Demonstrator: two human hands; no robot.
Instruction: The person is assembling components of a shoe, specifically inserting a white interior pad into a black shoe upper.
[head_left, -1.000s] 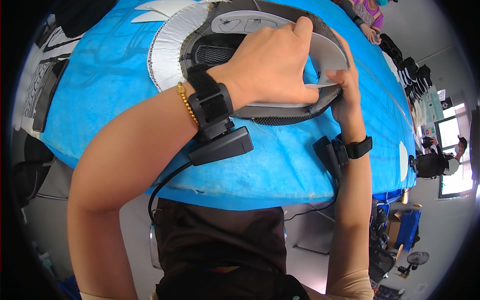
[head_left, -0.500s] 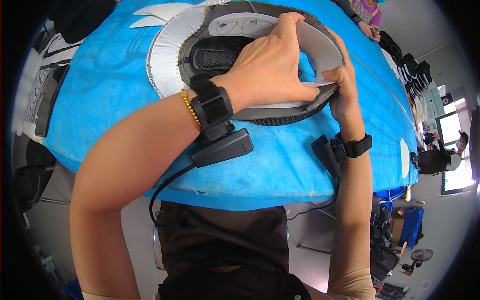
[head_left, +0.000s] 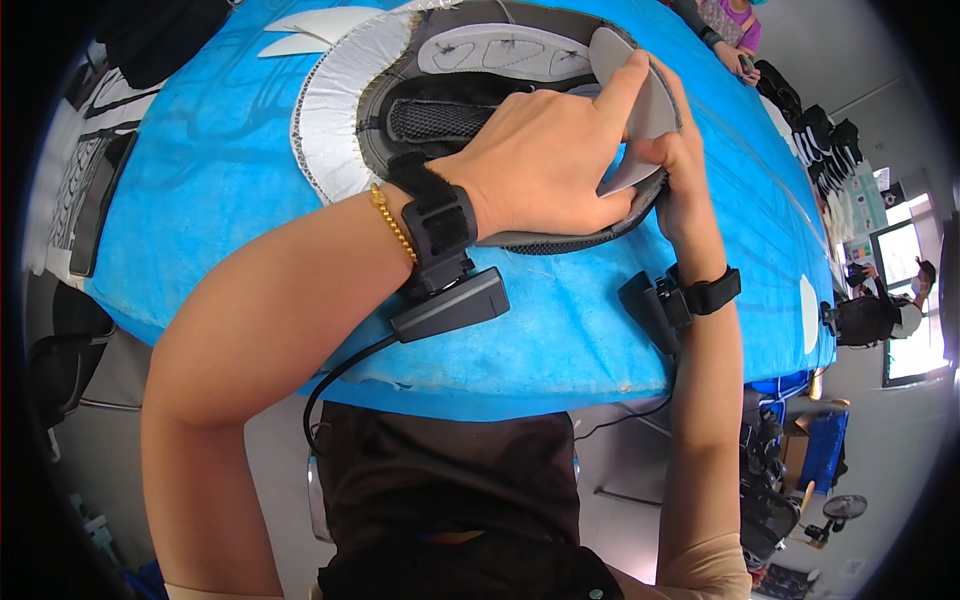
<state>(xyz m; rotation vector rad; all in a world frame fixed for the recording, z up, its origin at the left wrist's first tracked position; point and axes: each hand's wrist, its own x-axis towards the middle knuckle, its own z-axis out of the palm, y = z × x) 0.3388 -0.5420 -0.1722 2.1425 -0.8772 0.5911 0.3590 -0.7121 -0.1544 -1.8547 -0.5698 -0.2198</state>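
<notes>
A grey and black shoe upper [head_left: 395,85] lies on the blue-covered table, opening upward, with a white stitched toe section [head_left: 325,115] on its left. A smooth white curved stiffener [head_left: 655,105] stands inside the heel end on the right. My left hand [head_left: 545,150] reaches across the opening, thumb and fingers spread between the two sides and gripping the stiffener. My right hand [head_left: 685,180] wraps the outside of the heel, its thumb over the rim against the stiffener. The left fingertips are partly hidden behind the stiffener and the upper.
Two pointed white pieces [head_left: 315,30] lie beyond the toe section. The blue table cover [head_left: 560,330] bends down at the near edge. Wrist-worn black devices with cables hang at both wrists. A co-worker's hands [head_left: 745,68] are at the far right, near several dark pieces [head_left: 830,150].
The stiffener has gone lower into the heel, and more of the upper's stitched inner side shows. My left hand has shifted slightly, its fingers moving down and right; my right hand holds nearly the same place.
</notes>
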